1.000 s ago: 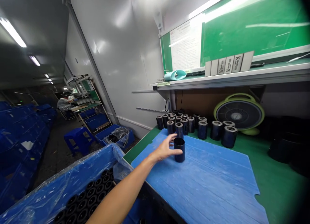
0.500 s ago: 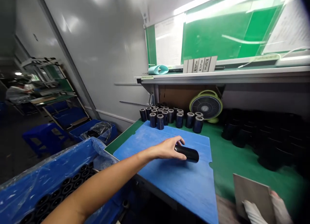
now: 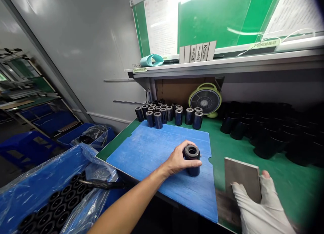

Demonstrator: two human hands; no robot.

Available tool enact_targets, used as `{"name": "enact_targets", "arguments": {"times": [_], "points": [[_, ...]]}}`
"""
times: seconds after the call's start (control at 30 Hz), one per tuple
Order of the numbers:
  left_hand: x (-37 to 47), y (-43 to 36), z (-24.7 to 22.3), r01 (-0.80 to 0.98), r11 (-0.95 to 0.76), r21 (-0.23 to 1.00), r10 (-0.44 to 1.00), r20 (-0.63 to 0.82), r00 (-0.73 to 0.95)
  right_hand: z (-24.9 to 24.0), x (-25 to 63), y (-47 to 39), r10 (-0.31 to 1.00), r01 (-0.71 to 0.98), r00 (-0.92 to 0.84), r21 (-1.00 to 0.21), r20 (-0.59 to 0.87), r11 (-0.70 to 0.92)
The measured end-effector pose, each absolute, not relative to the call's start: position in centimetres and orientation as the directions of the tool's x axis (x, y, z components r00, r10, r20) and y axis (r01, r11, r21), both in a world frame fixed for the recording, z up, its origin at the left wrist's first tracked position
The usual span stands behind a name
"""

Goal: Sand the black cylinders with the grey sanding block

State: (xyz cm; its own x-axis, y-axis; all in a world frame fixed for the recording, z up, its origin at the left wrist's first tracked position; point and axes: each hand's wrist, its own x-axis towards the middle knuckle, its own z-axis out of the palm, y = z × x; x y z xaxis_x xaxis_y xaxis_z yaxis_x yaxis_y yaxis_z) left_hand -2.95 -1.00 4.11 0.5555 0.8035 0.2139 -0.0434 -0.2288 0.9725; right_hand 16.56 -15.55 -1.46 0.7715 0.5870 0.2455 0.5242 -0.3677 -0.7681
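Left hand (image 3: 179, 160) around glossy black cylinder (image 3: 192, 156)

Both hands, 2 of 2, are showing. Left forearm (image 3: 138, 202) is reaching bare from the near edge toward the far right. Left hand (image 3: 179, 160) is gripping, its thumb (image 3: 193, 163) pointing right on the near side, fingers curling round the far side. Right hand (image 3: 262, 208), white-covered, is gripping at near right, 2 digits extending far-ward, 1 fingertip (image 3: 266, 174) showing bare.

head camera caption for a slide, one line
Left hand grips a dark cylinder over a blue sheet; white-covered right hand holds a grey block
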Motion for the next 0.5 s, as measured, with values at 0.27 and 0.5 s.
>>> {"name": "enact_targets", "arguments": {"times": [0.27, 0.5], "points": [[0.7, 0.3, 1.6, -0.465, 0.290, 0.836, 0.902, -0.077, 0.425, 4.3, 12.3, -10.9, 0.593, 0.734, 0.596, -0.666, 0.541, -0.131], [0.6, -0.1, 1.6, -0.326, 0.066, 0.943, 0.962, 0.026, 0.272, 6.7, 10.1, -7.6, 0.556, 0.899, 0.314, -0.429, 0.770, 0.087]]}}
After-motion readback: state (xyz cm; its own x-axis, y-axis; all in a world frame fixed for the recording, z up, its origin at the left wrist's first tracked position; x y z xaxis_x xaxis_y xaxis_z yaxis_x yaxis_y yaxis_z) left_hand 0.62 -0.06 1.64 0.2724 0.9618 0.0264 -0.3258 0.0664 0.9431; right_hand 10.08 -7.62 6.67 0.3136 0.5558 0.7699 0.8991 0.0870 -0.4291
